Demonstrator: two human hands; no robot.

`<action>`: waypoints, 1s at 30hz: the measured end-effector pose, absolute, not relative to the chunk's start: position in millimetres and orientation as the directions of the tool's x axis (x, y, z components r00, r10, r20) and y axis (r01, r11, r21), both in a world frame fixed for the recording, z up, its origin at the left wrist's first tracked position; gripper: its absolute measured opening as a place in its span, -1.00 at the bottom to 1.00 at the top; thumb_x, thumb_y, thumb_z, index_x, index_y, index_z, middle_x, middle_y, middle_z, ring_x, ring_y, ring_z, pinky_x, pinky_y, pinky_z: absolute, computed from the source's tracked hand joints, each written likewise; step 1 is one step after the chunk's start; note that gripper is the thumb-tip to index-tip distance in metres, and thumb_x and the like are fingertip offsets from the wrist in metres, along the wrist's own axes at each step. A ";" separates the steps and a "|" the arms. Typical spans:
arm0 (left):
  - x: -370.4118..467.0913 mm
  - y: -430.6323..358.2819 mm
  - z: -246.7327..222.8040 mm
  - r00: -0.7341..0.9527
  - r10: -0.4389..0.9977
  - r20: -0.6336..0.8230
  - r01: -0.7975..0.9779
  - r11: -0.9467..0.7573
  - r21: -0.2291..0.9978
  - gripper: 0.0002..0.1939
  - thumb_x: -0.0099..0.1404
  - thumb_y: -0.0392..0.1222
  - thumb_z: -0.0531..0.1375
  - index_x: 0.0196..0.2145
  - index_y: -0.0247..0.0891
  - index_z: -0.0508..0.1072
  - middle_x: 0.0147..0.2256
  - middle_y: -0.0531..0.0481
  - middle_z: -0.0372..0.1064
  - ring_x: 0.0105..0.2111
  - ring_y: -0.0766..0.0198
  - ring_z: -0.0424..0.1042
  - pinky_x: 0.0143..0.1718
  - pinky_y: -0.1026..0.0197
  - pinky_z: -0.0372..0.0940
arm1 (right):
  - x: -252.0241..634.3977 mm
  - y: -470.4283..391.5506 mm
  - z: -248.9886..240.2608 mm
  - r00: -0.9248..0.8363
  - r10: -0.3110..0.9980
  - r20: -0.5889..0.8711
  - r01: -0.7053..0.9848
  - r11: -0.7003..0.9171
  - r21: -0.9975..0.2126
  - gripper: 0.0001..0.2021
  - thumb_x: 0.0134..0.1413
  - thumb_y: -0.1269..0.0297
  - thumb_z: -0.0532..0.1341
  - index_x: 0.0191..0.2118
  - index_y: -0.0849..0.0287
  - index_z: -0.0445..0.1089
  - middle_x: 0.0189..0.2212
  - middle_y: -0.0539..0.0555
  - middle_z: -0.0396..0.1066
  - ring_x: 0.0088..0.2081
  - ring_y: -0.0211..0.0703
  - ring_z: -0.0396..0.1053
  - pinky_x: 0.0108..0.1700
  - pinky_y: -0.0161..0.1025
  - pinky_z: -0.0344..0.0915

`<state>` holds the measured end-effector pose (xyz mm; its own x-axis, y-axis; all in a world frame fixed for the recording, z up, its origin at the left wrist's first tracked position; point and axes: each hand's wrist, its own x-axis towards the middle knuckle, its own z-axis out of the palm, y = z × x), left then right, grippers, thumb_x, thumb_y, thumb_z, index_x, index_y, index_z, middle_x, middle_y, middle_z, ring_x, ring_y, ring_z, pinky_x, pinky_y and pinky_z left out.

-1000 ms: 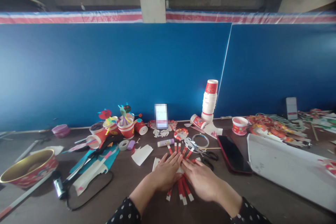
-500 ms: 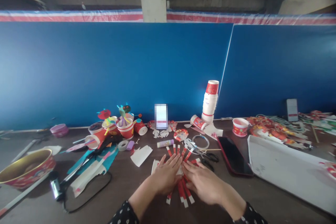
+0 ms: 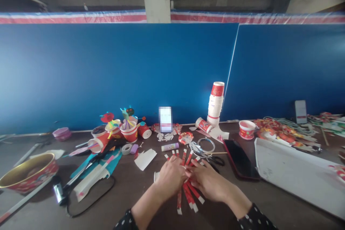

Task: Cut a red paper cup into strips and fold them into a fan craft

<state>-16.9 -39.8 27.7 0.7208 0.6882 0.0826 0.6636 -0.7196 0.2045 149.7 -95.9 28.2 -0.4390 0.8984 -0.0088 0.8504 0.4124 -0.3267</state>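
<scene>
"Two hands, and where are they?"

"Together: left hand [image 3: 171, 176] and right hand [image 3: 208, 181] meet atop the splayed paper cup [image 3: 189, 195], at bottom centre. Whether either pinches it, I can't tell."

"And around it?"

"Red strips (white at the tips) radiate outward. From the cup, the glue stick [image 3: 170, 147] lies at eleven o'clock, the cup stack [image 3: 215, 106] at one, the dark phone [image 3: 240, 159] near three."

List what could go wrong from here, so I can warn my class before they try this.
The thin red paper strips with white ends may crease or tear if the left hand and right hand press unevenly.
The black-handled scissors lie close beyond the right hand, so a sideways sweep might knock them.
The tall stack of red and white paper cups could topple if bumped.
</scene>
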 end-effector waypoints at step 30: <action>-33.3 -17.7 21.5 0.681 0.704 0.201 0.572 -0.683 0.454 -0.35 -0.07 -0.24 0.24 0.04 -0.25 0.30 -0.12 -0.16 0.35 -0.11 0.02 0.29 -0.08 0.09 0.22 | 162.3 -77.8 12.1 -0.187 0.892 0.412 0.749 0.401 -0.527 -0.58 0.13 0.31 0.06 0.13 0.13 0.20 0.07 0.19 0.29 0.11 -0.01 0.21 0.12 0.00 0.12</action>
<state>-33.3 -17.7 21.5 0.6814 0.7037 0.2012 0.5716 -0.6833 0.4542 162.3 -77.8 12.1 -0.1873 0.8917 0.4120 0.7495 0.4009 -0.5269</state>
